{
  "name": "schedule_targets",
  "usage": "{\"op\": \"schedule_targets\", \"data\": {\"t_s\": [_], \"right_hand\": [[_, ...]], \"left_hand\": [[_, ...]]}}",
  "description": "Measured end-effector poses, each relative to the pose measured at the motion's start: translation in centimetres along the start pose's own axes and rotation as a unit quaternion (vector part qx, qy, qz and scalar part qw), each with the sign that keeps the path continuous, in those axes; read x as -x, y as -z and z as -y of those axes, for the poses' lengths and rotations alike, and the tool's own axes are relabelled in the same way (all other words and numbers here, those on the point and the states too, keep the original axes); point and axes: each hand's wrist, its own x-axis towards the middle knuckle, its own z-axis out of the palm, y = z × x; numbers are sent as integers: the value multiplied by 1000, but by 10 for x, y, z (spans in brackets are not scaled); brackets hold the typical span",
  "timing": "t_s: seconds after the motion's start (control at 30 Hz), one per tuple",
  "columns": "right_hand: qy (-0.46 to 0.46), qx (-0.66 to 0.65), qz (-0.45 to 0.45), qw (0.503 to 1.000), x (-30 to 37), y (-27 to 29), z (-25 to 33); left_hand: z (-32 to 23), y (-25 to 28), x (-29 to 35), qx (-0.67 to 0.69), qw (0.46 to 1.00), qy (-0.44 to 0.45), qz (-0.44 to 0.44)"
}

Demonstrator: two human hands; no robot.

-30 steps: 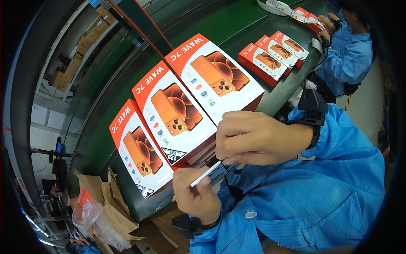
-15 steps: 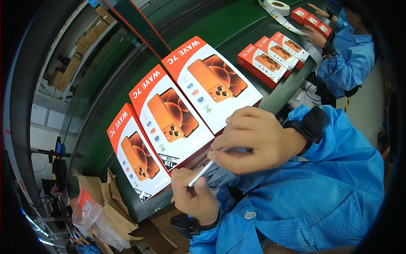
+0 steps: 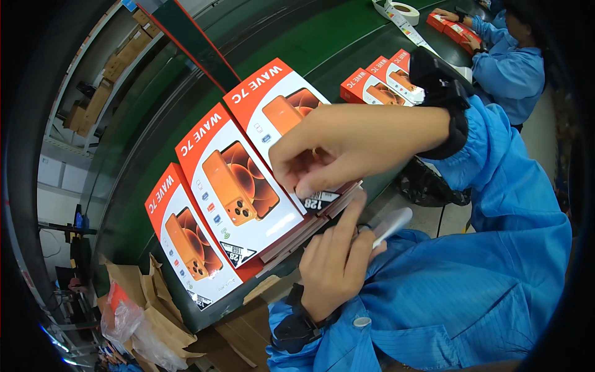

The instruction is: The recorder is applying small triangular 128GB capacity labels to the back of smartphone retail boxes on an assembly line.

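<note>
Three large red-and-white phone boxes, each picturing an orange phone, lie side by side: the left box [image 3: 192,248], the middle box [image 3: 242,186] and the right box [image 3: 248,93]. My right hand [image 3: 365,146] reaches over the right box, its curled fingers and thumb at a black-and-white corner label [image 3: 319,201]. Whether the label is fully stuck down is hidden. My left hand [image 3: 334,266] is just below, its index fingertip at the same box corner. Between its other fingers it keeps a thin white sheet [image 3: 393,224]. Similar labels mark the near corners of the other two boxes.
Smaller phone boxes [image 3: 378,84] stand farther right on the green work surface [image 3: 273,31], near a roll of labels [image 3: 406,11]. A co-worker in blue [image 3: 511,74] handles red boxes. Brown paper and clear plastic [image 3: 139,322] lie at lower left.
My right hand has moved from the white sheet onto the right box, where a label now shows at the corner. My left hand has shifted right and up with the sheet.
</note>
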Motion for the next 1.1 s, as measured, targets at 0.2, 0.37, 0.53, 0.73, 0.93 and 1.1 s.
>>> {"op": "schedule_targets", "data": {"t_s": [0.2,0.37,0.53,0.73,0.93,1.1], "right_hand": [[-23,-26,42,999,-12,-3,-10],[-28,-22,65,997,-13,-1,-10],[-39,-27,57,997,-14,-2,-10],[-5,2,55,998,-12,-2,-12],[1,41,73,996,-13,1,-9],[97,166,61,979,-4,-7,-12]], "left_hand": [[5,-9,-7,-114,993,-15,34],[9,-11,-7,-133,991,-14,14],[10,-12,-5,-132,991,-9,7],[9,-10,-5,-93,995,4,34],[13,-13,-5,-99,995,-3,10],[10,-15,-4,-100,995,-8,7]]}}
